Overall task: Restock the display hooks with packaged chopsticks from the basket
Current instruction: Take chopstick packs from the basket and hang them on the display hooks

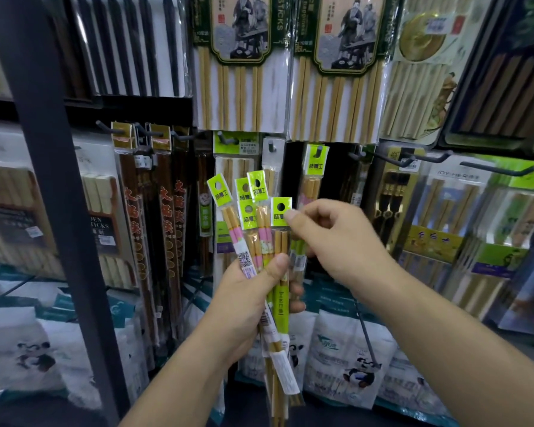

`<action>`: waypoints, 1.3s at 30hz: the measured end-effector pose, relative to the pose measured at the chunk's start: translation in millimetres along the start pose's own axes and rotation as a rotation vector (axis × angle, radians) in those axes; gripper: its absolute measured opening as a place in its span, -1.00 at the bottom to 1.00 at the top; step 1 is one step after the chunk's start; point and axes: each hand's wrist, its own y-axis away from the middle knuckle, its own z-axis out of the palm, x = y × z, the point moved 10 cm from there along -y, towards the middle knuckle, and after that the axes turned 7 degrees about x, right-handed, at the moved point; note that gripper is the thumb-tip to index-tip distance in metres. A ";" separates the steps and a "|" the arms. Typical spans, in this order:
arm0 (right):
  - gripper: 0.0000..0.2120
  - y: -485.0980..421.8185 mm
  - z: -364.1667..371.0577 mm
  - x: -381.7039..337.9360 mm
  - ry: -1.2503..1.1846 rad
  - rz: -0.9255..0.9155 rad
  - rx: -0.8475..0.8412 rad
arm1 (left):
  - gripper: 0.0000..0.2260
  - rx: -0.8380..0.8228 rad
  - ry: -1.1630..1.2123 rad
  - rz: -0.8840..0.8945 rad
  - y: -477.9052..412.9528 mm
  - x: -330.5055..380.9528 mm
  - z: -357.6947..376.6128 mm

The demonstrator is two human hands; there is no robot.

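My left hand grips a fanned bundle of several chopstick packets with lime-green header tabs, upright in front of the display. My right hand pinches the green tab of the rightmost packet in the bundle between thumb and fingers. Behind them, a matching green-tabbed packet hangs on a hook. Two more hooks to its left carry a clear packet and a wider green-topped pack. The basket is out of view.
A dark metal upright crosses the left side. Large chopstick packs hang above, dark red packs at left, boxed sets on long hooks at right. Panda-printed bags line the shelf below.
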 end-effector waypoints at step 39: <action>-0.60 -17.4 -40.0 -3.6 0.036 -0.018 0.286 | -0.79 -0.013 -0.079 0.029 1.4 3.2 -1.6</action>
